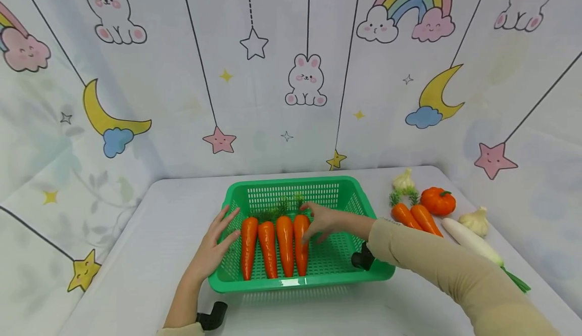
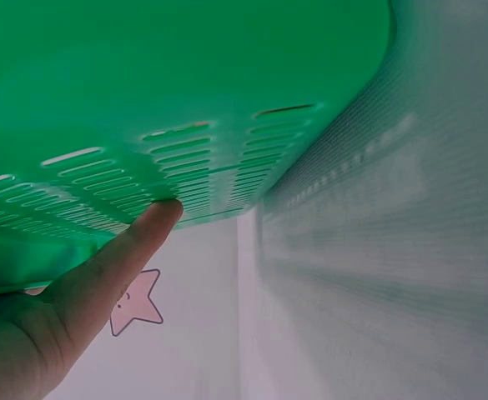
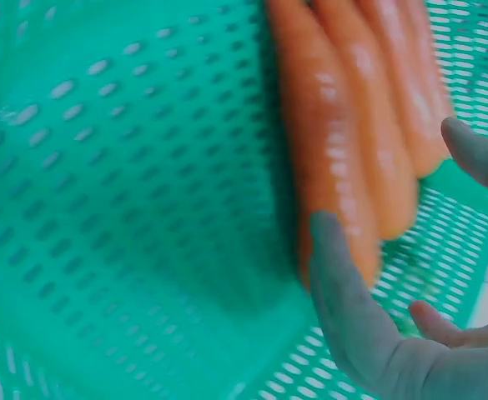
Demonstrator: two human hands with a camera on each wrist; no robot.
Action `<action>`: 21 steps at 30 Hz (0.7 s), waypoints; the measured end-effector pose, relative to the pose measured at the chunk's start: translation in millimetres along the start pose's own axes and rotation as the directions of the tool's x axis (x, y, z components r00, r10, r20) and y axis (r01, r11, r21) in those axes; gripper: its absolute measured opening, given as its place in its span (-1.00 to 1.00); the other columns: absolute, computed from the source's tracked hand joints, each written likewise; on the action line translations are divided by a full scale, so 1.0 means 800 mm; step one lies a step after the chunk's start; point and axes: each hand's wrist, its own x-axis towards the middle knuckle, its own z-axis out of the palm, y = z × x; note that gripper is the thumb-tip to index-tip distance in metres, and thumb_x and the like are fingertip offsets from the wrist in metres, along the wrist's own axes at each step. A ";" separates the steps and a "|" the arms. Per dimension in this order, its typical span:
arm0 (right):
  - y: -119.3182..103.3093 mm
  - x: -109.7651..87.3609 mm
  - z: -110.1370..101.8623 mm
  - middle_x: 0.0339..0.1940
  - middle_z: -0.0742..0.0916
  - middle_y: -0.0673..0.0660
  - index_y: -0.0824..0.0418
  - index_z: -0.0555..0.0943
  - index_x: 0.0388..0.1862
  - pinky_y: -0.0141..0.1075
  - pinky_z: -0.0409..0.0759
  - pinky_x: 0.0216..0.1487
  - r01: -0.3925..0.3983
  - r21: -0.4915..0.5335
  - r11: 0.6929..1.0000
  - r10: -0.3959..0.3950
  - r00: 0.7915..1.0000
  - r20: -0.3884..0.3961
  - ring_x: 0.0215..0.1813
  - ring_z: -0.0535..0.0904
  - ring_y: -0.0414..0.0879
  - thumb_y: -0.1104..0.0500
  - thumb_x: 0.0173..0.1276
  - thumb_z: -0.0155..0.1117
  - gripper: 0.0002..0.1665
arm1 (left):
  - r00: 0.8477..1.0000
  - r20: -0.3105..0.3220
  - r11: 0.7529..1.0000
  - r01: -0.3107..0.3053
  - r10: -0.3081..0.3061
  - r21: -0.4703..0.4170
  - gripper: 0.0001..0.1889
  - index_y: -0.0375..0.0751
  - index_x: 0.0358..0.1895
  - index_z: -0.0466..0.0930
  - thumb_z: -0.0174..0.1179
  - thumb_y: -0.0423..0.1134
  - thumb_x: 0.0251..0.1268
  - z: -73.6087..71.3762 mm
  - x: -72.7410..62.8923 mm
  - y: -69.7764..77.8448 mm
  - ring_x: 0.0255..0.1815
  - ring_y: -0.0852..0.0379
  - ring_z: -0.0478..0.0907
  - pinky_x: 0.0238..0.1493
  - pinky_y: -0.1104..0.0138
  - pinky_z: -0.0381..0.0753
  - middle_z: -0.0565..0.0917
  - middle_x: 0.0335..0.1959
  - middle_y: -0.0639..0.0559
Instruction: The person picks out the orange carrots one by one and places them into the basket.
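Note:
Several orange carrots [image 1: 285, 247] with green tops lie side by side in the left half of a green plastic basket [image 1: 254, 286]. My right hand [image 1: 324, 221] reaches into the basket over the rightmost carrot [image 1: 301, 247], fingers spread. In the right wrist view the thumb [image 3: 335, 275] lies against or just in front of the nearest carrot [image 3: 331, 150]; contact cannot be told. My left hand [image 1: 213, 247] is at the basket's left side, fingers extended along the rim. In the left wrist view a straight finger [image 2: 135, 242] touches the slotted wall [image 2: 218, 154].
Right of the basket on the white table [image 1: 177, 235] lie two smaller carrots [image 1: 425, 220], a small orange pumpkin [image 1: 438, 201], two garlic bulbs, one at the back [image 1: 403, 180] and one nearer [image 1: 475, 222], and a white radish [image 1: 473, 240]. A patterned cloth [image 1: 273, 103] hangs behind.

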 end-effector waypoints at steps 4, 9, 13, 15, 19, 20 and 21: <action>-0.011 -0.012 -0.012 0.34 0.16 0.36 0.12 0.09 0.39 0.06 0.57 -0.20 0.047 0.015 0.999 -0.047 0.999 0.006 -0.08 0.53 0.15 0.45 -0.06 0.42 0.07 | 1.000 0.005 1.000 0.004 -0.004 0.001 -0.48 -0.08 0.38 0.18 0.00 -0.20 0.37 0.000 0.000 0.003 0.41 -0.26 -0.20 0.13 -0.36 -0.07 -0.08 0.45 -0.14; -0.019 -0.034 -0.030 0.34 0.17 0.38 0.13 0.05 0.40 -0.02 0.60 -0.22 0.143 0.037 0.989 -0.145 0.988 0.044 -0.10 0.56 0.13 0.43 -0.04 0.42 0.08 | 1.000 0.004 1.000 0.011 -0.011 -0.005 -0.48 -0.13 0.37 0.18 0.00 -0.23 0.37 0.000 -0.001 0.014 0.41 -0.27 -0.20 0.14 -0.35 -0.08 -0.08 0.44 -0.18; -0.018 -0.053 -0.047 0.34 0.19 0.38 0.10 0.05 0.41 -0.06 0.60 -0.20 0.232 -0.009 0.973 -0.231 0.971 0.065 -0.02 0.53 0.17 0.37 -0.02 0.44 0.08 | 1.000 0.002 1.000 0.010 -0.010 0.000 -0.48 -0.13 0.37 0.18 -0.01 -0.22 0.37 0.000 -0.002 0.013 0.41 -0.27 -0.20 0.14 -0.35 -0.09 -0.08 0.44 -0.17; -0.017 -0.063 -0.055 0.34 0.22 0.35 0.07 0.07 0.40 -0.06 0.59 -0.16 0.263 -0.046 0.964 -0.260 0.964 0.059 0.07 0.47 0.20 0.32 -0.03 0.46 0.07 | 1.000 0.002 1.000 0.005 -0.005 0.004 -0.48 -0.09 0.38 0.18 -0.01 -0.19 0.38 0.001 0.000 0.002 0.42 -0.24 -0.21 0.14 -0.35 -0.08 -0.08 0.45 -0.12; -0.011 -0.080 -0.072 0.34 0.22 0.36 0.09 0.05 0.41 -0.06 0.56 -0.11 0.314 -0.080 0.946 -0.310 0.949 0.057 0.12 0.43 0.23 0.24 -0.03 0.48 0.09 | 1.000 0.003 1.000 0.001 -0.001 -0.004 -0.48 -0.11 0.38 0.18 -0.01 -0.18 0.38 0.002 0.001 -0.002 0.42 -0.22 -0.22 0.15 -0.35 -0.09 -0.08 0.45 -0.10; -0.009 -0.084 -0.076 0.33 0.23 0.36 0.10 0.04 0.41 -0.06 0.56 -0.10 0.321 -0.088 0.943 -0.318 0.947 0.051 0.12 0.42 0.24 0.23 -0.02 0.48 0.09 | 1.000 0.002 1.000 0.002 -0.002 -0.004 -0.48 -0.10 0.38 0.18 -0.01 -0.19 0.38 0.002 0.001 -0.002 0.42 -0.22 -0.22 0.15 -0.35 -0.09 -0.08 0.45 -0.10; -0.007 -0.088 -0.080 0.33 0.22 0.38 0.13 0.03 0.41 -0.05 0.55 -0.09 0.334 -0.093 0.938 -0.330 0.943 0.050 0.13 0.41 0.26 0.22 -0.01 0.48 0.09 | 1.000 0.002 1.000 0.002 -0.002 -0.003 -0.48 -0.09 0.38 0.18 -0.01 -0.19 0.38 0.002 0.000 -0.002 0.42 -0.22 -0.22 0.15 -0.35 -0.09 -0.08 0.45 -0.10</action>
